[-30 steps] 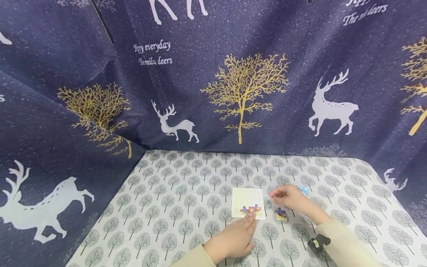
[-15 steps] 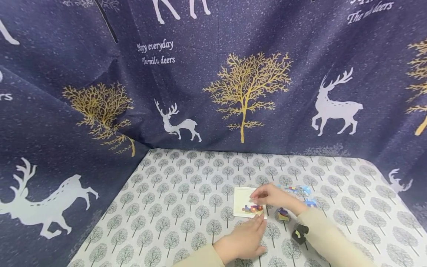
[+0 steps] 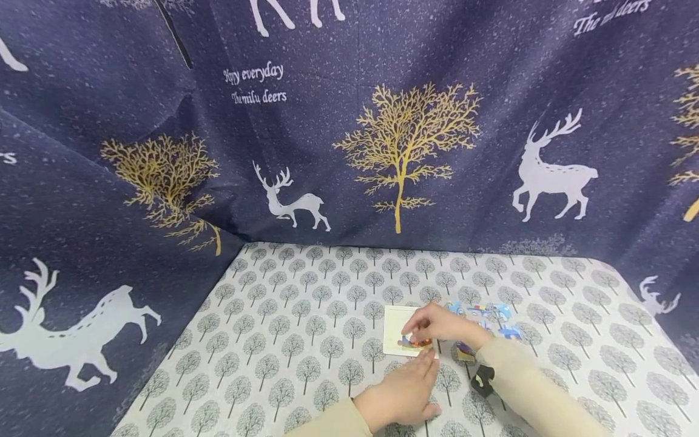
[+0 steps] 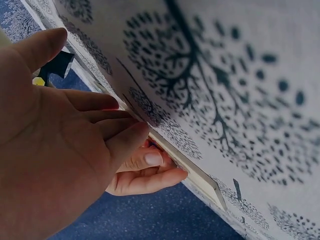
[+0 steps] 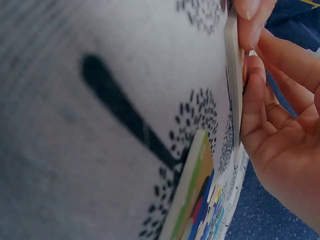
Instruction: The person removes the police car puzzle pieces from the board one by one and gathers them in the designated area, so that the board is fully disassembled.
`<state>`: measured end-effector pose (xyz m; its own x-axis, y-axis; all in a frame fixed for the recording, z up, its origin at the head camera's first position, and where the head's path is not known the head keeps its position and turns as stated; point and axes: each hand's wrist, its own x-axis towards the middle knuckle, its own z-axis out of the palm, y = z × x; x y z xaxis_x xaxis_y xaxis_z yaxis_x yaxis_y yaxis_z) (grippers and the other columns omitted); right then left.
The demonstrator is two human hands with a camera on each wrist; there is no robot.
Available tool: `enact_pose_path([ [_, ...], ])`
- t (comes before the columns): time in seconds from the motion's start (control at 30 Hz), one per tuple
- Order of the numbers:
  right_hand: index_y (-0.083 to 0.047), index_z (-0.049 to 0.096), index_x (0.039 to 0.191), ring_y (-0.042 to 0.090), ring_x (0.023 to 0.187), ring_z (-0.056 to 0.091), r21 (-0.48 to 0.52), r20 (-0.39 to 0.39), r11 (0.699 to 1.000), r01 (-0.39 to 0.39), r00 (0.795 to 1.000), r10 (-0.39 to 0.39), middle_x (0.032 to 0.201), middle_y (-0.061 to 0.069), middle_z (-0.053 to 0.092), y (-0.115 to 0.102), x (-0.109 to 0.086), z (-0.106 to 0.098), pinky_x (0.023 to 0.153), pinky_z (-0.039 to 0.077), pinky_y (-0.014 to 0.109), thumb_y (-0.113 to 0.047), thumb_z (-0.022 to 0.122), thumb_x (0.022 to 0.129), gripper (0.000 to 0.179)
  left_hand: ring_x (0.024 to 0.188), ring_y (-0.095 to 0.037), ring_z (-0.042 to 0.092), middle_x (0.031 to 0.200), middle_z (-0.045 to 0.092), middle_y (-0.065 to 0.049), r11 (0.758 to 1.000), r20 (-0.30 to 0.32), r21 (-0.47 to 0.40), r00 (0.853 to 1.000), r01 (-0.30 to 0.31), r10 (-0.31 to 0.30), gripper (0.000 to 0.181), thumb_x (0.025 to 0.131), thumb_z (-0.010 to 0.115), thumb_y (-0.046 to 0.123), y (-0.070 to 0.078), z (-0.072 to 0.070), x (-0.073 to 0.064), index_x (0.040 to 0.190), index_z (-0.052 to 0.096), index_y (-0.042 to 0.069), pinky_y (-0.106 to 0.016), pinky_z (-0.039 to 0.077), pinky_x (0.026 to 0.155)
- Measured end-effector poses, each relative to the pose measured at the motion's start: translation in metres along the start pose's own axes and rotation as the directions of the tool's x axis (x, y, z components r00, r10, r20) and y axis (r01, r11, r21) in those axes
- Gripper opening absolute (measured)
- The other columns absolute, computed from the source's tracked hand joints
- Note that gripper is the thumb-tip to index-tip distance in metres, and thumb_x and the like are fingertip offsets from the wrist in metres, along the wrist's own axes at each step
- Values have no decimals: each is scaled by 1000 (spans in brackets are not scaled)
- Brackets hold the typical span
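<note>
A pale square puzzle tray [image 3: 391, 328] lies on the cloth, with colourful train-picture puzzle pieces [image 3: 405, 344] along its near side. My left hand [image 3: 403, 389] has its fingers straight, their tips right at the tray's near right corner. My right hand [image 3: 445, 323] curls down over the tray and pinches a puzzle piece, mostly hidden by the fingers. In the left wrist view the right thumb [image 4: 152, 159] and fingers meet close over the tray's edge [image 4: 200, 182]. The right wrist view shows an orange-red bit of puzzle [image 5: 245, 70] beside the curled fingers.
Right of the tray lies a loose puzzle piece [image 3: 465, 352], purple and yellow, partly under the right forearm. Several blue puzzle pieces [image 3: 497, 312] lie behind that wrist. A black wrist strap [image 3: 483, 380] hangs at the right sleeve. A dark deer-print curtain [image 3: 349, 121] stands behind the table.
My right hand has moved left from beside the loose pieces onto the tray and lowered to the pieces in it. My left hand stays at the tray's near edge.
</note>
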<state>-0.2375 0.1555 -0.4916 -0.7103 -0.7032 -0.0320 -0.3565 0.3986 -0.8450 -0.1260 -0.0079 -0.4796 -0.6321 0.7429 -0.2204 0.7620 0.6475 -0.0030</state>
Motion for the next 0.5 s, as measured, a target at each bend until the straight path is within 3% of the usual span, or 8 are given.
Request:
enact_pose_path([
  [0.2, -3, 74, 97, 5, 61, 54, -25, -15, 1000, -19, 1000, 19, 75, 1, 62, -1, 2, 1, 54, 47, 19, -10, 76, 78, 20, 144, -21, 23, 157, 25, -12, 1000, 6, 19, 1000, 5, -6, 76, 94, 48, 54, 1, -1, -1, 149, 32, 5, -27, 29, 112],
  [0.5, -2, 73, 96, 7, 59, 55, -8, -12, 999, -48, 999, 48, 71, -1, 61, -5, 2, 2, 55, 50, 21, -11, 76, 79, 19, 144, -20, 23, 157, 25, -12, 1000, 3, 17, 1000, 14, -14, 76, 94, 50, 54, 2, -2, -2, 149, 32, 5, -26, 29, 112],
])
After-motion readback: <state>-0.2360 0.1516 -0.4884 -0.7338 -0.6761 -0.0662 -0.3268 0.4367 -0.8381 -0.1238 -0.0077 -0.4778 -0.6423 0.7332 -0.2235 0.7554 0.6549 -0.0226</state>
